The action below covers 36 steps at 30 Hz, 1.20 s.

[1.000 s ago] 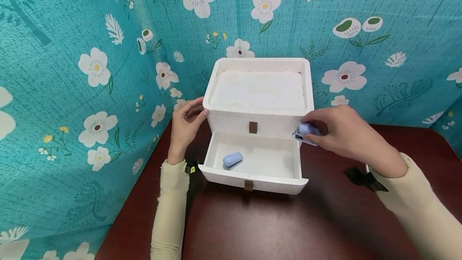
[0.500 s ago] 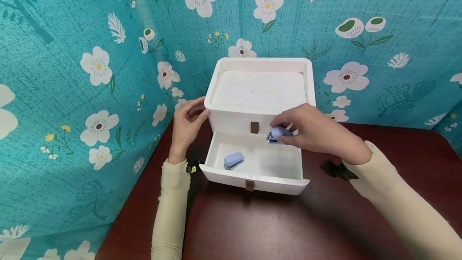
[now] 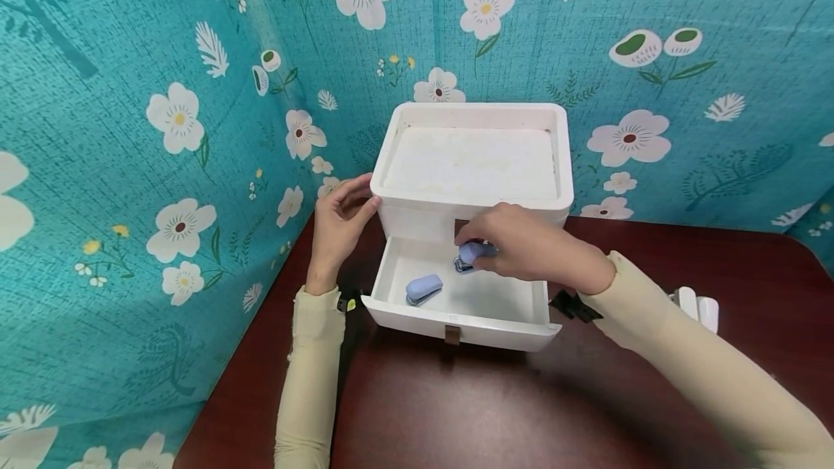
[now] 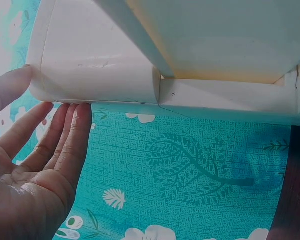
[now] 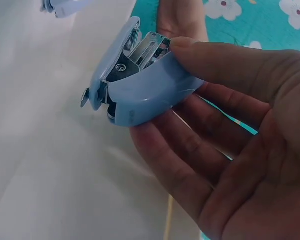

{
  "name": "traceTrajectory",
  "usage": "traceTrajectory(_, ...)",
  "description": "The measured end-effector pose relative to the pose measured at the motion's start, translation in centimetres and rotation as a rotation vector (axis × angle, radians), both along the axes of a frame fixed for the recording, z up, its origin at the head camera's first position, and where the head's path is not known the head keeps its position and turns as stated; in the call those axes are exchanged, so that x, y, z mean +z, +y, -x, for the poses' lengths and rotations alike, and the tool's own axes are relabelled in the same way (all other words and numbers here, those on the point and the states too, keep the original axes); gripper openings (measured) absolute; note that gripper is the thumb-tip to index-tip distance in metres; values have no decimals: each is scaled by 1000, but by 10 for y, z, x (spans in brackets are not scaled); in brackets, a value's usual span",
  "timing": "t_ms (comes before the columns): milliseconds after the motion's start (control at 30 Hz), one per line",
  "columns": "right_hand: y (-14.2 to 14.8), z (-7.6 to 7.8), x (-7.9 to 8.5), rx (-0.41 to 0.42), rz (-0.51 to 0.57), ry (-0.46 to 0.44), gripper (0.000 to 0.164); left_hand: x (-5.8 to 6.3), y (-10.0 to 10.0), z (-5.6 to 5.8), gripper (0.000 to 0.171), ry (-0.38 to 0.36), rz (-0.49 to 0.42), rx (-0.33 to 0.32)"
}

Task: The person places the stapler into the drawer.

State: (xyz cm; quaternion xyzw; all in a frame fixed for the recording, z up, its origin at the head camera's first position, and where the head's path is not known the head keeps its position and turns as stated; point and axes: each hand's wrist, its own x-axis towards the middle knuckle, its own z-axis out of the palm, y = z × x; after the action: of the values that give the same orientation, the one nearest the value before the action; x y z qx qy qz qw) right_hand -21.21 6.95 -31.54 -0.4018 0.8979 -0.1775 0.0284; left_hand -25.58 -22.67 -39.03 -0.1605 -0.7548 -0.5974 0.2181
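Note:
A small light-blue stapler [image 5: 150,90] is pinched between the thumb and fingers of my right hand [image 3: 521,244], over the pulled-out lower drawer [image 3: 515,302] of a white two-drawer box [image 3: 476,158]. Its metal parts show toward the right wrist camera. A second light-blue stapler [image 3: 423,288] lies at the left inside that drawer. My left hand [image 3: 337,223] holds the box's upper front-left corner, thumb at the front and fingers along the side, as the left wrist view [image 4: 40,160] also shows.
The box stands on a dark red-brown table [image 3: 417,404], backed by a teal flowered cloth [image 3: 651,136]. Two white objects [image 3: 697,307] lie at the right, partly behind the right sleeve. The box's top is a shallow tray with a raised rim.
My right hand has carried the stapler leftward and slightly down, from the box's right side to over the drawer. The white objects at right have come into sight. My left hand stays in place.

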Motion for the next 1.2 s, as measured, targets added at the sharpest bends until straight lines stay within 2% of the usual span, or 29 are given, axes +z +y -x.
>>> traceTrajectory(267,-9,3,-8,77,-7,54,24,-1,0,0,40,9,2,0)
traceTrajectory(367,-11,4,-10,83,-10,70,24,-1,0,0,40,9,5,-1)
traceTrajectory(667,-18,10,-18,111,-7,42,26,-1,-1,0,40,9,8,-1)
traceTrajectory(833,-19,14,-24,143,-10,58,25,-1,-1,0,42,4,9,2)
traceTrajectory(1200,-20,14,-30,202,-38,48,22,-1,0,1,41,6,5,-1)
